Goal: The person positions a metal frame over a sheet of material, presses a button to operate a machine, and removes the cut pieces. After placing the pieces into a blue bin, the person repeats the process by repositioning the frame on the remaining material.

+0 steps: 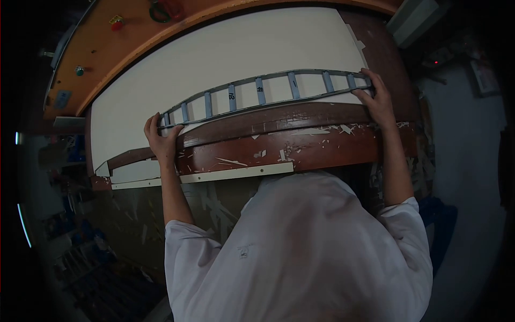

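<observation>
A long, narrow metal cutting die with several blue-grey crossbars, some bearing black marks, lies across a white sheet. My left hand grips its left end, thumb on the near side and fingers on the far side. At the opposite end, my right hand is closed round the tip in the same way. Below the die, a curved gap in the sheet shows the dark brown board underneath.
An orange machine body runs along the back, with a red button, a green button and green-handled scissors. White scraps litter the board's near side. A pale strip with holes edges the front.
</observation>
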Available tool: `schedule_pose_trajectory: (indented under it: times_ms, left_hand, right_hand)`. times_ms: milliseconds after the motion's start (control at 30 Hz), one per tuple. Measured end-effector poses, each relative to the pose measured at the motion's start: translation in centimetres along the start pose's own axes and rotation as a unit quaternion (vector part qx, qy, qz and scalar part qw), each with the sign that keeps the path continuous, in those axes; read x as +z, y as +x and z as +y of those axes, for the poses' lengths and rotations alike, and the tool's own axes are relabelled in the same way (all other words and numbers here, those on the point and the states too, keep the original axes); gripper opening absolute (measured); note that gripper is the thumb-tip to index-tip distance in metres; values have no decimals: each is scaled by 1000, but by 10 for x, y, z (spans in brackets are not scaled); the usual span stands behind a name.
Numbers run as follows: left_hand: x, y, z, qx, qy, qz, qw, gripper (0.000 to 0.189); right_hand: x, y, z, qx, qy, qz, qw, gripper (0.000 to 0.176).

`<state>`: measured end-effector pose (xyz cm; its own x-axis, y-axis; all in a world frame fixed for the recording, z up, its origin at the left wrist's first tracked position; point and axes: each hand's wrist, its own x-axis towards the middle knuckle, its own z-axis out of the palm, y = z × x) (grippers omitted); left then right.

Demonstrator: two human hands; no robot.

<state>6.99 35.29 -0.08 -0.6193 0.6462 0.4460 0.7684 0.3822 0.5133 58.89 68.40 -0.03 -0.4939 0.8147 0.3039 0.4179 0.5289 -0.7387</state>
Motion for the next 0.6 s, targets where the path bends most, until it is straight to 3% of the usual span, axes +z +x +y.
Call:
schedule_pose_trajectory:
  times_ms: [133, 233, 333, 600]
  left_hand:
    - [2, 0, -10, -1, -24, -9, 1000, 75]
    - [3, 1, -17, -8, -36, -24, 999, 74]
    - [2, 2, -16, -15, -29, -36, 999, 74]
    - [-2, 8, -23, -16, 5, -57, 998, 72]
  right_hand:
    - [-7, -7, -16, 28, -17, 20, 999, 66]
    - [-14, -27, -3, 49, -18, 94, 994, 54]
    - [-23, -40, -1, 92, 108, 97, 985, 49]
    - [-20, -41, 6, 3, -7, 78, 997, 46]
